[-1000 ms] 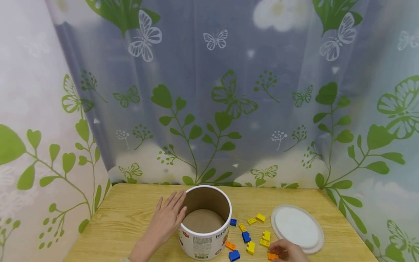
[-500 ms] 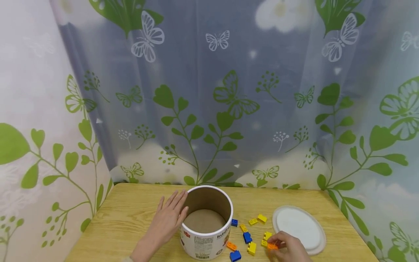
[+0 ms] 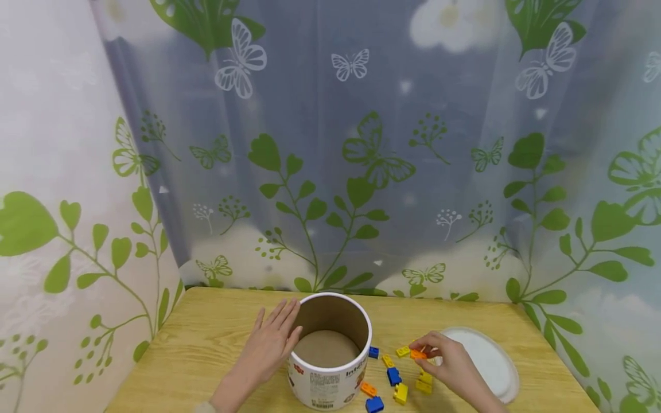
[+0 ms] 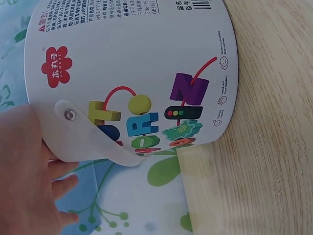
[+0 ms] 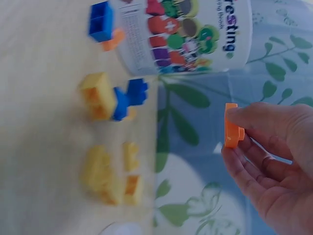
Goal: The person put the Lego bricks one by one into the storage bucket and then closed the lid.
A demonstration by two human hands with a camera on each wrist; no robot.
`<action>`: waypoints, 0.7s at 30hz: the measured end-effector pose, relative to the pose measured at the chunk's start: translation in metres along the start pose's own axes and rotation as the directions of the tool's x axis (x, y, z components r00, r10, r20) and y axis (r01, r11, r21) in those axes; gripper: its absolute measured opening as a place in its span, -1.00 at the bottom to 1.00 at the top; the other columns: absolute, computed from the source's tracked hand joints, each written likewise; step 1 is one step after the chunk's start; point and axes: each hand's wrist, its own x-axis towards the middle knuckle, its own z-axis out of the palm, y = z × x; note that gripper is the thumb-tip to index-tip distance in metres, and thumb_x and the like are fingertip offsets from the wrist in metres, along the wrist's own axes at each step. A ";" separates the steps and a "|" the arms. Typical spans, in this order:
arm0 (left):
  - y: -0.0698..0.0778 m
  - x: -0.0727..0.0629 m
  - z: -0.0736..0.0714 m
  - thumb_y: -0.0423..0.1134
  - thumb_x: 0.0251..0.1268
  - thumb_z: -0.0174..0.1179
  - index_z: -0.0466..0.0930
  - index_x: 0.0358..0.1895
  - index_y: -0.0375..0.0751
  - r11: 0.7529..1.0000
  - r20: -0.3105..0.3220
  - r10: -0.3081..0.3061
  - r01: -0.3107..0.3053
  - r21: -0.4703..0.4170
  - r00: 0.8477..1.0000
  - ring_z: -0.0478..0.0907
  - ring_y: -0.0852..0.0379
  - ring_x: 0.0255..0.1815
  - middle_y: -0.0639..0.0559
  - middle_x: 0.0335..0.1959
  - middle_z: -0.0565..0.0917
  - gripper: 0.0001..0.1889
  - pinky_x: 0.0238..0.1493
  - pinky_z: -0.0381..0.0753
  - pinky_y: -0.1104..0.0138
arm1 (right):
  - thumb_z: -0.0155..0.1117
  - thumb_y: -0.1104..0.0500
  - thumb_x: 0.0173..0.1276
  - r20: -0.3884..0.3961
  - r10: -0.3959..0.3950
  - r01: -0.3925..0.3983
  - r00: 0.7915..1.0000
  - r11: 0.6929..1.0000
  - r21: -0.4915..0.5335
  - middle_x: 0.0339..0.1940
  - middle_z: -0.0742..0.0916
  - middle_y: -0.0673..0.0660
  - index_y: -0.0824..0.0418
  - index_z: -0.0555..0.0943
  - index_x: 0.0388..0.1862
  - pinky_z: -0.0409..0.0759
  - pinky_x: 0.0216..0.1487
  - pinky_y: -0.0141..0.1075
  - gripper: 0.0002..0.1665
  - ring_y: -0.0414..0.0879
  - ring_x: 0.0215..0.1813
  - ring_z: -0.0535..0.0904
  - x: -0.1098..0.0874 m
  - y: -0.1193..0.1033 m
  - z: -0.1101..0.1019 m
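Note:
An orange toy brick is pinched between the thumb and fingers of my right hand, raised over the table beside the scattered bricks. My left hand rests with straight fingers against the left side of a round white cardboard bucket, fingertips at its rim. The bucket stands upright with its top uncovered, and its brown floor shows. A white strap handle hangs on its printed side in the left wrist view. Right of the bucket lie yellow bricks, blue bricks and another orange brick.
A round white lid lies on the wooden table at the right, partly behind my right hand. A patterned curtain with leaves and butterflies hangs behind the table and along both sides.
My right hand has picked up the orange brick from near the table's front and carried it up and away, past the yellow bricks. The left hand stays at the bucket.

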 end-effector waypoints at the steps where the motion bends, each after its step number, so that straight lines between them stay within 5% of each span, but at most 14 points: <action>1: 0.000 0.001 0.000 0.04 0.65 -0.12 0.22 0.58 -0.19 1.000 0.002 0.001 -0.001 0.006 1.000 0.16 -0.08 0.60 -0.05 0.58 0.26 -0.40 0.55 0.00 -0.21 | 0.51 0.33 0.21 -0.004 -0.007 0.007 1.000 1.000 0.001 -0.24 0.70 -0.05 0.10 0.74 -0.17 0.74 -0.24 -0.29 -0.77 -0.27 -0.29 0.65 0.004 -0.004 -0.001; 21: -0.001 0.000 0.002 0.02 0.65 -0.12 0.23 0.57 -0.19 1.000 0.000 0.004 -0.004 -0.002 1.000 0.17 -0.09 0.59 -0.04 0.58 0.26 -0.41 0.54 0.03 -0.23 | 0.51 0.31 0.23 -0.051 -0.212 0.207 0.976 0.974 -0.092 -0.15 0.75 -0.02 0.11 0.76 -0.12 0.73 -0.21 -0.30 -0.76 -0.25 -0.28 0.66 0.061 -0.062 0.004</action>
